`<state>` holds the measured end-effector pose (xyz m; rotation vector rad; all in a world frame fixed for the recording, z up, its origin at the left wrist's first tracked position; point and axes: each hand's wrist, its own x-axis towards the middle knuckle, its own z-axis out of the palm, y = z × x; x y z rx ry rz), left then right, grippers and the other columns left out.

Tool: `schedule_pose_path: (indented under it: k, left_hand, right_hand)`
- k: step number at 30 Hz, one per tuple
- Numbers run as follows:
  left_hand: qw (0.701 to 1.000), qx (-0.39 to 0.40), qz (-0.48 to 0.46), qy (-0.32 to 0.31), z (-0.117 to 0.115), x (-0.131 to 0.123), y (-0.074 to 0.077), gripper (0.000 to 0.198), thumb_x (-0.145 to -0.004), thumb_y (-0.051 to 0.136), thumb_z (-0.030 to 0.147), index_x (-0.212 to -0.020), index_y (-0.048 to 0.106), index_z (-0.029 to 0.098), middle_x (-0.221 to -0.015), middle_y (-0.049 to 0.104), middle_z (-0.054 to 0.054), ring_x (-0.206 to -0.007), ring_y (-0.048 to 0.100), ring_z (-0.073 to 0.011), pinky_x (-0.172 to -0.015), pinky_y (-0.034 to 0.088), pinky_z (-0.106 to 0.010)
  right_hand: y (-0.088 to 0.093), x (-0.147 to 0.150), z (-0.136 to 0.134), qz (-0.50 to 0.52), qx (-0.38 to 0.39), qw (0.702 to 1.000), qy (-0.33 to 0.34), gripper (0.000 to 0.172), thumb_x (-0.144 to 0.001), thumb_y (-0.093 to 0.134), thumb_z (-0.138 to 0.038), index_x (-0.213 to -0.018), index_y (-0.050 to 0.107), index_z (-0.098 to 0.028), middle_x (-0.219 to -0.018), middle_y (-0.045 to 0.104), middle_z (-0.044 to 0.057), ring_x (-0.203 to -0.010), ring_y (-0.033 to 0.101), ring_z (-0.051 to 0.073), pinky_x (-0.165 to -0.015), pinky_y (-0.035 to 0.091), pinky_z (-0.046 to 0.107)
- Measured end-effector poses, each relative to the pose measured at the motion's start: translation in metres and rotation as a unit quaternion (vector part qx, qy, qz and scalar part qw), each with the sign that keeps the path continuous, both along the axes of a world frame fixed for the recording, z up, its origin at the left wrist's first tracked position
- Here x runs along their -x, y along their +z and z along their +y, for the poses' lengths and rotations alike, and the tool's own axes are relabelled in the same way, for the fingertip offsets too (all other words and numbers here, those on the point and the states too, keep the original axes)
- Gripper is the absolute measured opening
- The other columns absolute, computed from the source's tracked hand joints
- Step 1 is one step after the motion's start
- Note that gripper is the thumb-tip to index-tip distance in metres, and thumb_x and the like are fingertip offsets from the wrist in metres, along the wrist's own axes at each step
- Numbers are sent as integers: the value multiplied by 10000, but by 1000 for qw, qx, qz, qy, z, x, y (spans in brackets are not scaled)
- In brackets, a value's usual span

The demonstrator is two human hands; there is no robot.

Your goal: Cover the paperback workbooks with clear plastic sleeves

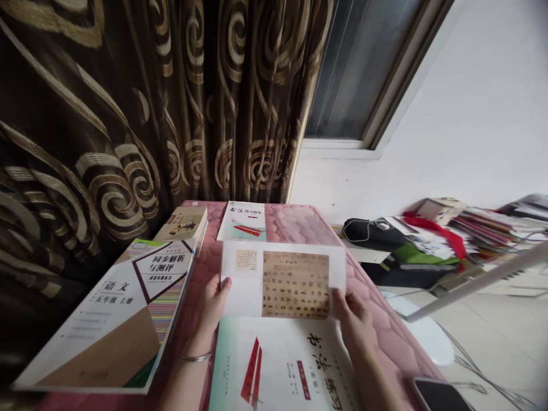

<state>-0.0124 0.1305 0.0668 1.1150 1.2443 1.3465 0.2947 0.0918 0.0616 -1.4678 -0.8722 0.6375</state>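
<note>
A thin white booklet point(242, 294) with a brown picture of handwritten characters is held up by its two side edges. My left hand point(216, 299), with a silver bangle at the wrist, pinches the left edge, thumb on the front. On the right edge, the thumb of my right hand point(355, 317) presses the front and the other fingers are partly hidden. Beneath and nearer to me lies a calligraphy workbook point(278, 371) with a red design on its cover. Beyond the booklet, a similar white and green workbook point(246, 220) lies flat.
A stack topped by a white and brown exercise book point(115, 319) stands left, with beige books point(182, 222) behind it. The pink padded tabletop point(295, 220) meets a patterned curtain point(240, 114). A dark phone-like device point(440, 395) lies front right; papers point(492, 225) are piled beyond.
</note>
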Motion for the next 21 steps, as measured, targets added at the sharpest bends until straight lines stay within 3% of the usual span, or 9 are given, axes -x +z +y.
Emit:
schedule_pose_path:
  k: [4, 9, 15, 21]
  left_hand:
    - [999, -4, 24, 21, -1, -3, 0, 507, -702, 668, 618, -925, 680, 162, -796, 715, -39, -772, 656, -205, -700, 513, -274]
    - [998, 7, 52, 42, -1, 0, -7, 506, -732, 623, 659, -826, 651, 162, -688, 656, -8, -643, 588, -158, -596, 460, -230]
    - [999, -1, 30, -10, -2, 3, -3, 518, -719, 651, 643, -911, 655, 161, -789, 700, -42, -742, 634, -197, -669, 499, -259]
    - [999, -26, 23, -2, 1, -1, -4, 520, -723, 646, 649, -892, 659, 157, -806, 719, -55, -715, 643, -194, -684, 521, -279]
  right_hand:
    - [2, 0, -3, 51, 3, 998, 27, 555, -629, 700, -682, -850, 655, -175, -763, 679, 46, -625, 552, 180, -566, 457, 284]
    - [-4, -2, -1, 20, 6, 1000, 13, 523, -649, 671, -704, -716, 585, -192, -635, 596, 2, -581, 509, 158, -544, 427, 271]
    - [-17, -6, 5, -23, -11, 1000, 9, 492, -725, 608, -698, -703, 554, -209, -599, 551, -18, -567, 493, 159, -522, 402, 272]
    - [-8, -3, 1, -21, -1, 1000, 8, 495, -711, 605, -679, -827, 628, -199, -702, 635, 20, -643, 564, 195, -555, 447, 284]
